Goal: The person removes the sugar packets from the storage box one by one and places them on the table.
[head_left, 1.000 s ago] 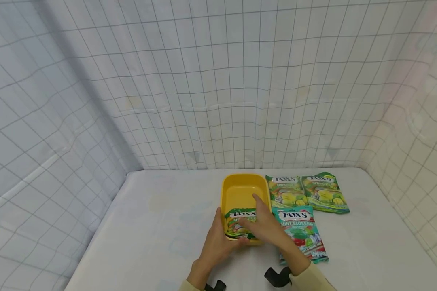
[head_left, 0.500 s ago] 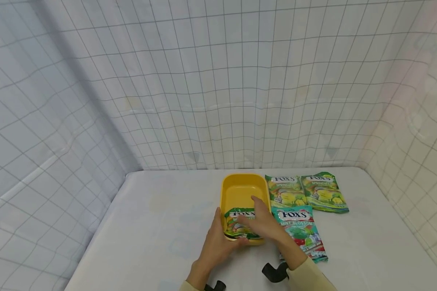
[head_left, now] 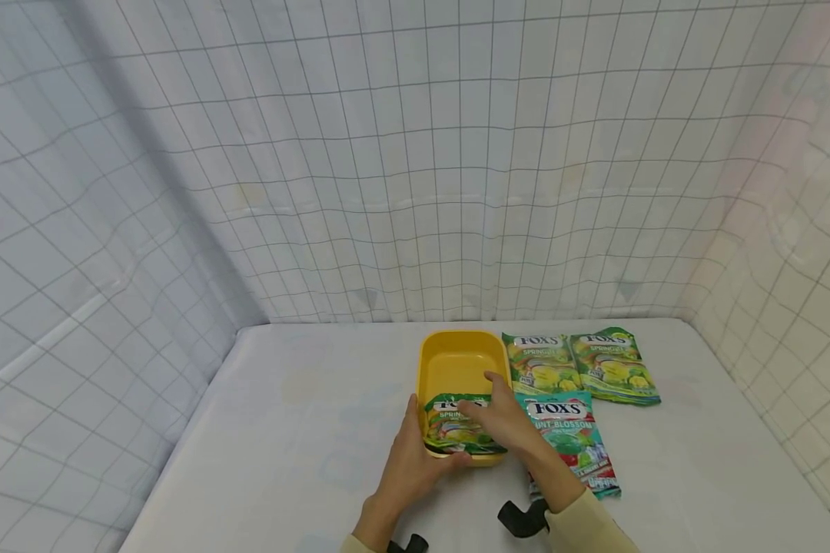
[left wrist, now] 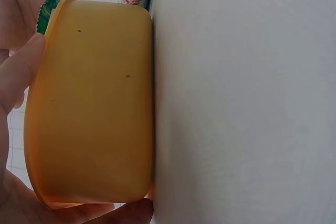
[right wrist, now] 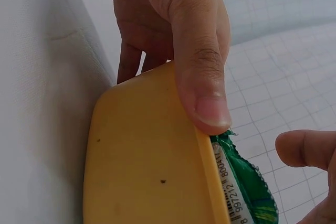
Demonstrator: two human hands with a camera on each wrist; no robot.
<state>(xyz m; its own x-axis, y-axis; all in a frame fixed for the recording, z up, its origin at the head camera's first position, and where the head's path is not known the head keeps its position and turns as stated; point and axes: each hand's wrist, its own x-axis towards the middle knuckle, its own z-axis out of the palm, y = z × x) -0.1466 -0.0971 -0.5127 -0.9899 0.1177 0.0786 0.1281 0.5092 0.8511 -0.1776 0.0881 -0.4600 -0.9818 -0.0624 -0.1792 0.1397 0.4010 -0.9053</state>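
Near the front middle of the table stands a deep yellow plastic tray. A green Fox's Spring Tea candy bag lies in its near end, and a crimped corner rises above the rim in the right wrist view. My left hand grips the near left corner of the tray, thumb on the near rim and fingers along the left wall. Over the right rim, my right hand is spread by the bag, its thumb pointing left above it. In the right wrist view that thumb stands apart from the bag.
To the right of the tray lie two green Fox's candy bags, the nearer-left bag and the far-right bag. A teal Mint Blossom bag lies in front, partly under my right forearm. White grid-patterned curtains enclose the white table.
My right hand has shifted slightly right, its thumb drawing back across the candy bag, so more of the bag's front shows. The left hand and tray have stayed almost still.
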